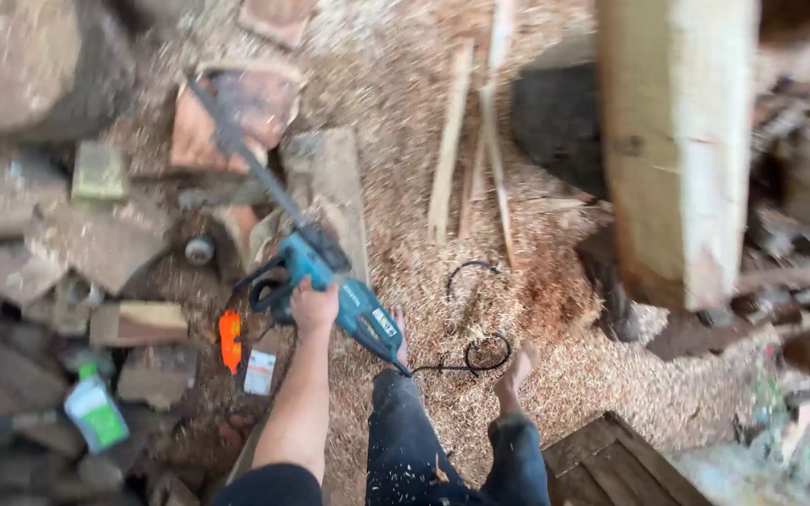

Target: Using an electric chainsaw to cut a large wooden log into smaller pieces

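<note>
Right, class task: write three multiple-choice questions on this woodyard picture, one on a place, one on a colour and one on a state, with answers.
1. Where is the green bottle?
A) lower left, among wood blocks
B) balanced on a knee
C) hanging overhead

2. What colour is the body of the chainsaw?
A) red
B) teal
C) yellow

3. What is the left hand doing?
A) lying open and flat
B) holding the bottle
C) gripping the chainsaw

Answers:
1 A, it stands among the blocks at the lower left.
2 B, the housing is plainly teal.
3 C, the fingers are closed round the top handle.
</note>
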